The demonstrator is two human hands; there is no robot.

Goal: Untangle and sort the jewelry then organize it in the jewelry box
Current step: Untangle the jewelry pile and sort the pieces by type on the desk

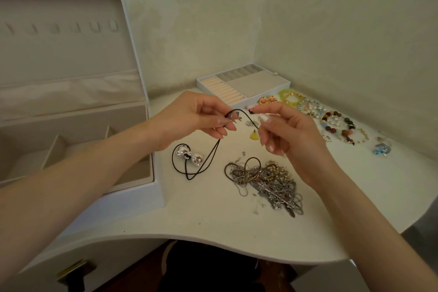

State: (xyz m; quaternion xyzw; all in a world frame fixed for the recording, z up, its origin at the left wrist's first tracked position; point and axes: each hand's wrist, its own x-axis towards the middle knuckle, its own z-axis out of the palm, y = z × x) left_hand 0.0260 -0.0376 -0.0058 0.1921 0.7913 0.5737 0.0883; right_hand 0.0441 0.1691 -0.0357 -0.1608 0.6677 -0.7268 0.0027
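Observation:
A black cord necklace [214, 152] with silver pendants [189, 155] hangs from both hands; its pendants and lower loop lie on the white table [213, 220]. My left hand [194, 117] pinches the cord near its small metal clasp. My right hand [284, 128] pinches the cord's other end between thumb and forefinger. Below my right hand lies a tangled heap of silver and gold chains [265, 179]. The open white jewelry box [151, 187] stands at the left, lid raised, its compartments partly hidden by my left forearm.
A removable tray [244, 84] with ring rolls and small compartments sits by the back wall. Beaded bracelets [336, 123], orange earrings [267, 100], a green bracelet [290, 97] and a blue piece [381, 148] are laid out at the right. A yellow pendant [254, 135] lies between my hands.

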